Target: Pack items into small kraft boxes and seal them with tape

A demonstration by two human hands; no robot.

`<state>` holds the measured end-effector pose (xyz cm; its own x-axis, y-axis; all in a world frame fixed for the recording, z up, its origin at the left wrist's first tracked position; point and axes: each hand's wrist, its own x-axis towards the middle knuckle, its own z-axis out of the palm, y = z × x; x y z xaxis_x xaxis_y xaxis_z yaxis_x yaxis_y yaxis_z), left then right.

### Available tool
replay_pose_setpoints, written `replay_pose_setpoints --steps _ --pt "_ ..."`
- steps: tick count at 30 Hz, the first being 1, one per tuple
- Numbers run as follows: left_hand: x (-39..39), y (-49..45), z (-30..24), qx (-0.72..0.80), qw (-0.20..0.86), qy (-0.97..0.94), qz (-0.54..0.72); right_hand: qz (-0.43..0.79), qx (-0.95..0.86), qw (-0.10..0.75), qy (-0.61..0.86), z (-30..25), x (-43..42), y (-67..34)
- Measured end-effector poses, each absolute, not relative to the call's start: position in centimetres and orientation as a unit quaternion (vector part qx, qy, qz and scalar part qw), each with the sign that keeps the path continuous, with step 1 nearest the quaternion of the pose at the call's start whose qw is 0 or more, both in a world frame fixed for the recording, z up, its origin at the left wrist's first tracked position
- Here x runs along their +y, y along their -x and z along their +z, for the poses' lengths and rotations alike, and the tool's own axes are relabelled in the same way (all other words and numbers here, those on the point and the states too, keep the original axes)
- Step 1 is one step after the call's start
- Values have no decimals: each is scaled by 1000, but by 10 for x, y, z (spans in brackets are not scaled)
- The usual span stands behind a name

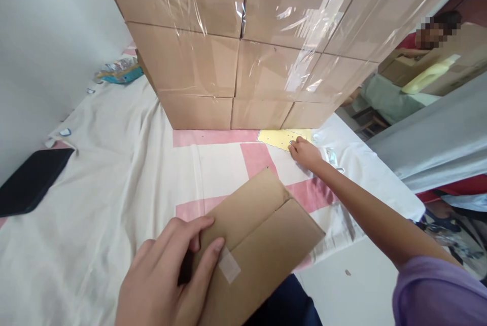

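Observation:
My left hand (167,265) is closed round the left end of a small brown cardboard box (262,229), thumb on top. The box is tilted in front of me, with a short piece of clear tape (229,266) on its face near my thumb. My right hand (305,153) reaches forward to a yellow sheet (276,138) with small dark spots, lying at the foot of the stacked boxes. Its thumb and forefinger are pinched together at the sheet; a small bluish bit shows at the fingertips, too small to name.
A tall stack of brown boxes (201,70), wrapped in clear film, stands on the pink and white cloth (213,164). At left lie a black flat object (34,179) and a crumpled plastic packet (119,71). Another person (411,42) is at the far right behind more cardboard.

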<state>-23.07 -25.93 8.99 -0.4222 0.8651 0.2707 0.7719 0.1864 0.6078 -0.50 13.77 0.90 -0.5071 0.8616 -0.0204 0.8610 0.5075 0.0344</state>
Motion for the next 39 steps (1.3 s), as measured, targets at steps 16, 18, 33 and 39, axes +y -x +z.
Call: replay_pose_setpoints --steps 16,18,33,39 --pt "-244 232 87 777 143 -500 355 34 840 -28 -541 3 107 3" --pt "-242 230 87 781 144 -496 352 27 839 -34 -542 3 107 2" --pt "-238 227 90 773 101 -523 345 -15 840 -89 -536 -1 112 -4" --pt "-235 226 87 783 103 -520 325 -29 840 -95 -534 -1 111 -5"
